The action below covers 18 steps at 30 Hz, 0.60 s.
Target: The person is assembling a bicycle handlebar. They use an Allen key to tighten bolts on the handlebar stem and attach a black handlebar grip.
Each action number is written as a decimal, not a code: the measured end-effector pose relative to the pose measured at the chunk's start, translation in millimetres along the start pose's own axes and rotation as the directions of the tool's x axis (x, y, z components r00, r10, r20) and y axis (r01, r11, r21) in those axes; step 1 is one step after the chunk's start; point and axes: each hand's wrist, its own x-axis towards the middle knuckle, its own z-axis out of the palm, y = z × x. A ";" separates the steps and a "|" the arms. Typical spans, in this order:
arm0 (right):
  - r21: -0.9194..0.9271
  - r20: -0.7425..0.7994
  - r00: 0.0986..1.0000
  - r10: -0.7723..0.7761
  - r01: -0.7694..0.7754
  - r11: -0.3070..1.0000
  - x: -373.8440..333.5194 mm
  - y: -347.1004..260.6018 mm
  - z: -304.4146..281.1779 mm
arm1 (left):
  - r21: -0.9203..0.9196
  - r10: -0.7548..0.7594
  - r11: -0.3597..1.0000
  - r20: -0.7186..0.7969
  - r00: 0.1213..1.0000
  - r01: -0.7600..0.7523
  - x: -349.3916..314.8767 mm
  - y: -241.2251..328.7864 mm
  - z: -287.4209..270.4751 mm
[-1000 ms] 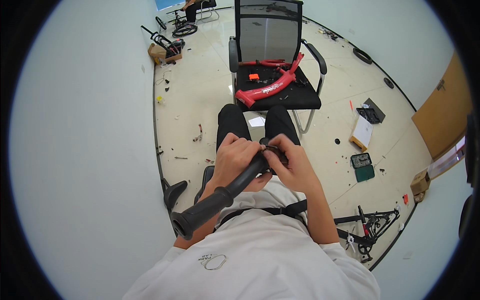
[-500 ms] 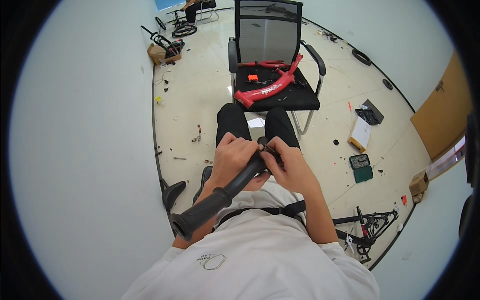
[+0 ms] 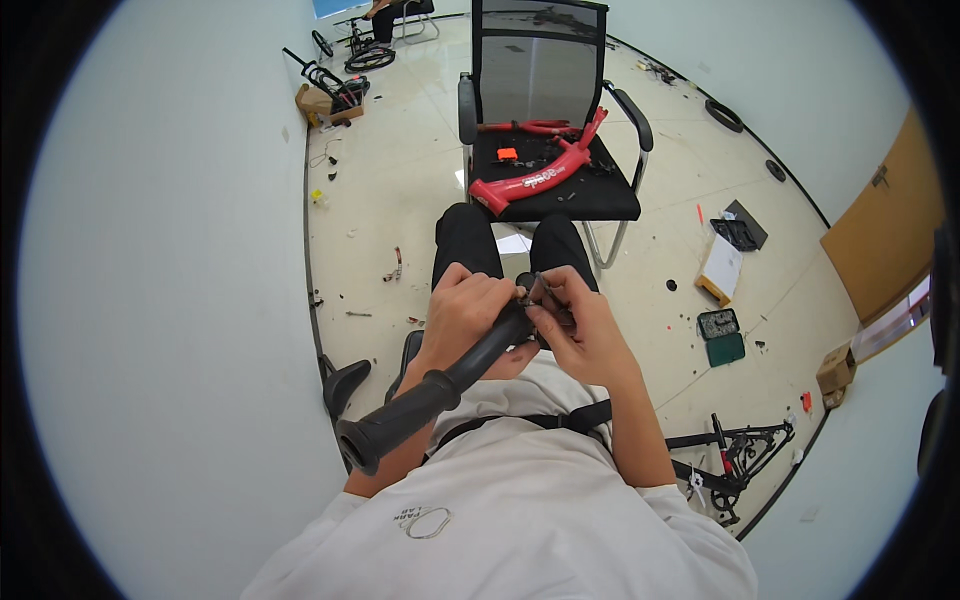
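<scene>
A black bicycle handlebar (image 3: 482,360) lies slantwise above my lap. Its near left end carries a black rubber grip (image 3: 402,422) with flanged rims. My left hand (image 3: 466,318) is closed around the bar near its far end, the thumb up by the tip. On the other side my right hand (image 3: 582,332) pinches a small dark piece (image 3: 541,290) against the bar between thumb and fingers. Its kind is too hidden to tell.
Facing me, a black mesh chair (image 3: 625,205) bears a red bicycle frame piece (image 3: 535,180) and small parts. A black bike frame (image 3: 735,460) lies at right, near an opened green case (image 3: 727,348). A saddle (image 3: 347,388) leans by the left wall. Someone sits far off.
My right fingers have lifted and shifted slightly, so more of the small dark piece shows. The grip end of the handlebar has dipped a little to the left. My left hand stays put.
</scene>
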 end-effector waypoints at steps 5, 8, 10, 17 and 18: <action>0.016 0.003 0.999 0.034 -0.034 0.999 1.0 3.4 -2.4 | 0.010 -0.006 1.000 0.003 1.000 0.006 2.0 1.3 0.8; -0.101 0.082 0.994 0.075 -0.067 0.993 2.8 7.6 -2.8 | -0.002 0.003 1.000 0.017 1.000 -0.003 1.8 3.2 1.3; -0.155 0.113 0.991 0.069 -0.051 0.987 0.7 8.1 -3.1 | -0.015 0.007 1.000 0.002 1.000 -0.007 2.0 2.1 2.9; 0.065 -0.027 1.000 -0.004 0.005 0.998 0.5 5.1 -2.0 | -0.010 0.002 1.000 -0.004 1.000 -0.002 2.4 1.0 3.6; 0.046 -0.026 0.999 0.024 -0.023 0.999 2.8 3.9 -2.5 | -0.003 0.016 1.000 -0.002 1.000 -0.016 3.1 1.1 3.5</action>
